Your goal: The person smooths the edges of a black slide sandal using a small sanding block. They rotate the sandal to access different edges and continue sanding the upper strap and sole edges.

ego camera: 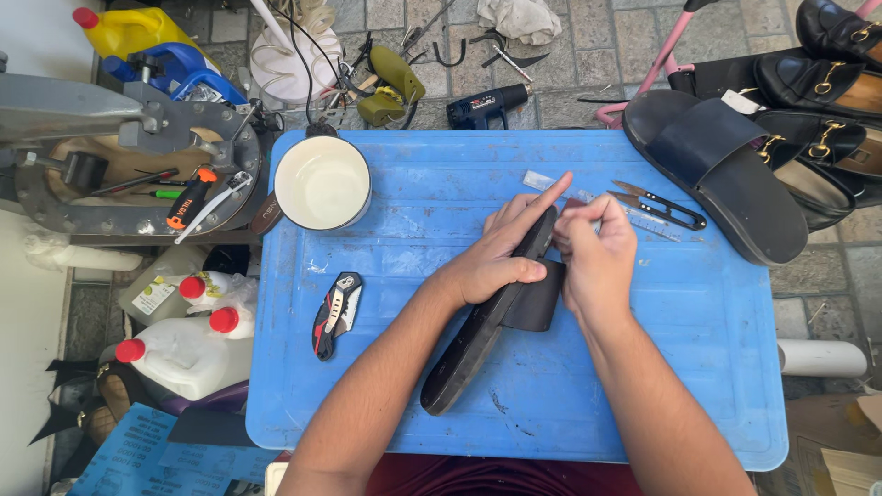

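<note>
Two hands hold a black sandal (478, 335) on its side in the middle of the blue table (698, 386). Left hand (501, 262) grips its edge, pointer finger straight toward 1 o'clock. Right hand (595, 262) is curled tight, pinching the strap at 3 o'clock.

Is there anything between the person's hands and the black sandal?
No. Both hands are right on the black sandal: the left hand presses along its edge, and the right hand grips it by the strap. Nothing visible sits between them.
</note>
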